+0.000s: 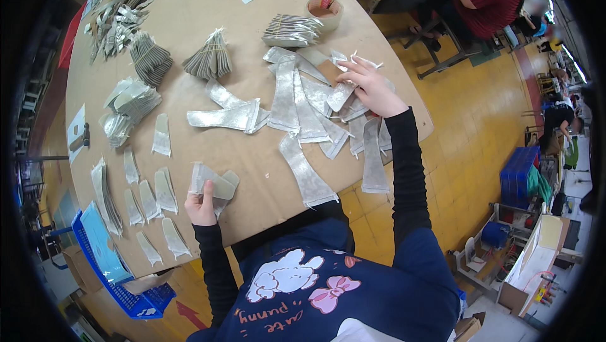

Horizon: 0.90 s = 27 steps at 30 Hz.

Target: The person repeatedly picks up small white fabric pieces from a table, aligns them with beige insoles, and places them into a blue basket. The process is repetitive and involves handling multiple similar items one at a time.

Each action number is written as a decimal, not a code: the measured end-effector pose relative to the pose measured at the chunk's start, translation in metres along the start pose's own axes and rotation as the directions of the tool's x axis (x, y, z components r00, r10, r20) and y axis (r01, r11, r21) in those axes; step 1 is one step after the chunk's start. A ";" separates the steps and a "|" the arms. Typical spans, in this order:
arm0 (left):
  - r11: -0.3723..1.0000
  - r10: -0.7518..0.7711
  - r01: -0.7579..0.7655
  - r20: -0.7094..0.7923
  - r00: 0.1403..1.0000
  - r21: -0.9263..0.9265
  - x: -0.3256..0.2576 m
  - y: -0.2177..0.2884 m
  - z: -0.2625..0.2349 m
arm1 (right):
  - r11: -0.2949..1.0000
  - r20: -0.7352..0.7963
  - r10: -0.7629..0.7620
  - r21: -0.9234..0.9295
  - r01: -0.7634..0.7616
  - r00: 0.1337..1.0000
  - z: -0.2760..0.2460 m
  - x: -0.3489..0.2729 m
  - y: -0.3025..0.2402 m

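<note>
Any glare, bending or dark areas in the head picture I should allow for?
In the head view, highlights whiten parts of the silvery pieces near the right hand; same head view, edges of the table bow and the corners go black.

This looks like a factory workshop: many alike grey pieces (284, 92), some banded into bundles (210, 59), lie on a broad bench (202, 10); beyond are a yellow floor (451, 152), a blue crate (517, 178), strip lights (575, 64) and other people (499, 10) seated or standing.
</note>
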<state>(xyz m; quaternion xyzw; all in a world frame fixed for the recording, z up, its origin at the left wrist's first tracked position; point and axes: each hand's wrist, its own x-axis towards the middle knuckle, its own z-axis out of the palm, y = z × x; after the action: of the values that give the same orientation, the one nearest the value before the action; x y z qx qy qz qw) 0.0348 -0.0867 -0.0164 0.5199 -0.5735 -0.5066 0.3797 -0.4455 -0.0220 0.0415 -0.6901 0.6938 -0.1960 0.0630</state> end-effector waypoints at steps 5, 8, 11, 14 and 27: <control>0.995 0.019 -0.019 -0.004 1.000 0.099 0.003 0.008 0.005 | 0.995 -0.197 0.048 0.096 -0.029 0.979 -0.002 0.005 -0.003; 0.996 0.092 -0.088 -0.143 0.985 0.035 0.000 0.023 0.018 | 0.991 -0.463 0.045 0.135 0.021 0.885 -0.015 0.005 -0.016; 0.853 0.405 -0.246 -0.286 0.868 0.461 -0.006 0.050 0.032 | 0.910 -0.556 0.311 0.408 -0.073 0.771 -0.030 0.006 -0.031; 0.875 0.379 -0.324 -0.094 0.920 0.358 -0.044 0.072 0.076 | 0.817 -0.312 0.341 0.564 -0.116 0.887 -0.037 0.010 -0.038; 0.211 0.476 -0.956 0.833 0.283 0.204 -0.117 0.039 0.223 | 0.966 0.151 0.251 0.022 -0.257 0.956 0.036 0.045 -0.063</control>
<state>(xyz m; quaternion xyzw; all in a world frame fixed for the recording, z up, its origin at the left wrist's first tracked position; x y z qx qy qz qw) -0.1679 0.0675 -0.0119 0.0575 -0.9802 -0.1204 0.1463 -0.3759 -0.0714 0.0398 -0.6065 0.7659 -0.1494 0.1527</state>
